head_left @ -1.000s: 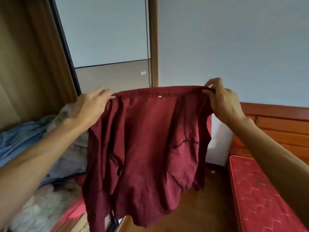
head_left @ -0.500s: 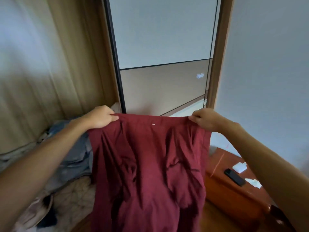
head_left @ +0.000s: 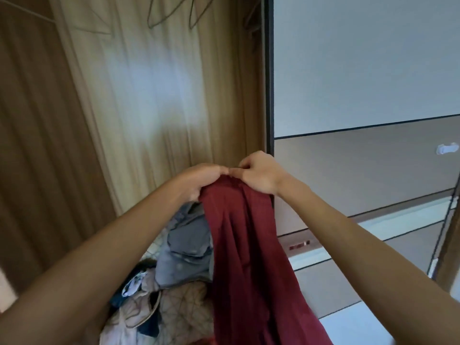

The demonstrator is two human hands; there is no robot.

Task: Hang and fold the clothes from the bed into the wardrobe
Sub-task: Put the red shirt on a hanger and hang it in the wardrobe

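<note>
Garment: dark red garment [head_left: 249, 245], held up in front of the open wardrobe [head_left: 149, 95], hanging down from the two hands in long folds; lower end out of view at the bottom edge.
Left hand: left hand [head_left: 201, 180], closed over the top edge of the cloth on the left side, fingers curled, no gap to see.
Right hand: right hand [head_left: 258, 173], pinched on the same top edge just beside the left, fingertips touching or nearly touching those of the other hand.
Step in hand: probably folding in half lengthwise, the two top corners brought together; only a judgement.
Doing it well: match the two corners exactly before letting go with one hand; keep the top edge tight so that the halves fall flat on each other; shake lightly once to let the creases drop; then slide one hand down the doubled edge to even it.
Place to put: pile of grey and blue clothes [head_left: 184, 247] low in the wardrobe, below and left of the garment; a patterned pale cloth [head_left: 179, 312] in front of it. Better to lay the fold on the flat part of the pile, not on the slope.
Hangers: wire hangers [head_left: 171, 13] high up, blurred; free for use if hanging suits better.
Risk: thin cloth slipping from the pinch, or the hem dragging over the pile and pulling it loose.
Sliding door: sliding door [head_left: 361, 158] at the right, close to the right wrist; keep the elbow clear of its edge.
</note>
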